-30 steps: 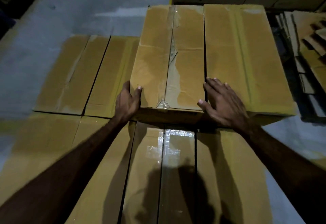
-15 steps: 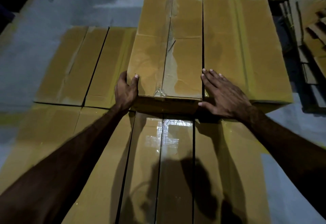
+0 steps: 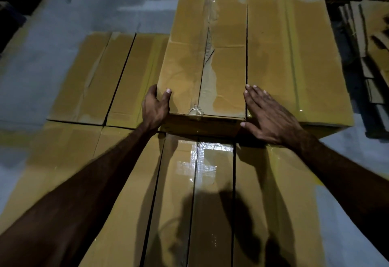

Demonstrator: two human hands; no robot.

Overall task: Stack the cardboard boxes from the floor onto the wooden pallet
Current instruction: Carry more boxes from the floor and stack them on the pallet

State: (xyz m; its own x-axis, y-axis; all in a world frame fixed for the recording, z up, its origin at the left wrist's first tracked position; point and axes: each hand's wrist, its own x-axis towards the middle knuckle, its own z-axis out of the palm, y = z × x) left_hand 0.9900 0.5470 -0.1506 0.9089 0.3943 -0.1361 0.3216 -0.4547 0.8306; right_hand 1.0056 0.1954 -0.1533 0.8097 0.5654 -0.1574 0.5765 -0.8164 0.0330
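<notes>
Head view: left hand is gripping the near-left corner of a taped cardboard box sitting atop the stacked layer, while right hand is lying flat, fingers straight, beside it. Stiff but likely heavy, it is probably best taken by opposite bottom edges.

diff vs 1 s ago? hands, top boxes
Little changed. Left hand keeps its grip on the near-left corner of the torn-tape box, thumb on top. Right hand stays flat across the seam with the neighbouring box. Both upper boxes remain side by side; only the camera view shifted.
</notes>
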